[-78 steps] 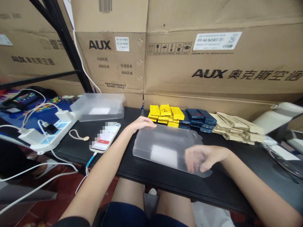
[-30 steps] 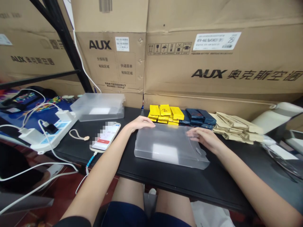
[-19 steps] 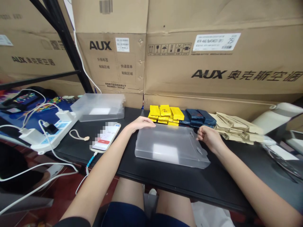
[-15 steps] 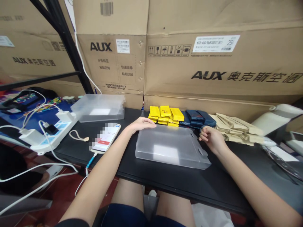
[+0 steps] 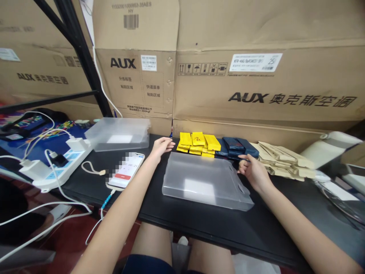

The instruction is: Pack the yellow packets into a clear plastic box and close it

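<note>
A translucent plastic case [image 5: 182,177] lies flat on the black table in front of me, a white label showing through it. Left of the yellow packets [image 5: 198,142], my left hand [image 5: 163,147] is raised behind the case's far left corner, fingers loosely bent and holding nothing I can see. My right hand [image 5: 252,171] hovers by the case's flapped right edge, in front of the dark blue packets [image 5: 235,146]. Its fingers are loosely curled with the index finger apart, and nothing shows in them. Whether it touches the case is unclear.
Beige paper packets [image 5: 282,158] are stacked to the right, near a white cylindrical object [image 5: 335,148]. On the left are another translucent case [image 5: 114,131], a charging phone [image 5: 128,169] and a power strip [image 5: 54,177] with cables. Large cardboard boxes [image 5: 205,102] stand behind.
My left hand has moved left, off the far edge of the case. My right hand has shifted slightly left and its index finger has extended. The case rests in nearly the same place.
</note>
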Motion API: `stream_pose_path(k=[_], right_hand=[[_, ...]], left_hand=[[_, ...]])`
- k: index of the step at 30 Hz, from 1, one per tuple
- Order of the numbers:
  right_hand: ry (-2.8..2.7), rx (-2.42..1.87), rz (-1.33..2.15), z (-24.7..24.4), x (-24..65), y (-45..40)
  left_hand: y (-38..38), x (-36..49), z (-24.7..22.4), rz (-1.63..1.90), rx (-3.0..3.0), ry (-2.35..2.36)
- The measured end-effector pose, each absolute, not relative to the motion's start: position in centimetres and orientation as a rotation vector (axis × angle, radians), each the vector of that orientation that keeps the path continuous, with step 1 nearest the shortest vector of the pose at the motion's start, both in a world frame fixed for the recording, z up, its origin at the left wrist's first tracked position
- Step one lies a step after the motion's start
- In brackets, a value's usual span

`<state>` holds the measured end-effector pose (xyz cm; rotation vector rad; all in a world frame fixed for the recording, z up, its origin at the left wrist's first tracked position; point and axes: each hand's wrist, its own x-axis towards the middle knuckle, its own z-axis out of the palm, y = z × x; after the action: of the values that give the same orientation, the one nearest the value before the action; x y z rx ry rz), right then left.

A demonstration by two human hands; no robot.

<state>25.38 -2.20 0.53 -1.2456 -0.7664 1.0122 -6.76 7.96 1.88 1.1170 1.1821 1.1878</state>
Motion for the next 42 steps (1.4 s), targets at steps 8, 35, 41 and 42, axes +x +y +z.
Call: stream_pose_path(k=[8, 35, 41, 42], right_hand=[[-0.829, -1.262, 0.973, 0.6, 25.0, -2.5], [-0.845, -1.244, 0.971, 0.5, 24.9, -2.5], [-0.832, -1.235, 0.97, 0.4, 24.9, -2.5], [-0.828, -1.234, 0.969, 0.4, 24.9, -2.5]], left_hand=[[8.6, -5.1, 0.4, 1.035, 1.556, 1.004], [8.8, -4.9, -0.1, 0.923, 1.542, 1.043], [8.9, -5.0, -0.1, 1.038, 1.58, 1.088], [8.9, -5.0, 0.0, 1.076, 1.592, 1.091]])
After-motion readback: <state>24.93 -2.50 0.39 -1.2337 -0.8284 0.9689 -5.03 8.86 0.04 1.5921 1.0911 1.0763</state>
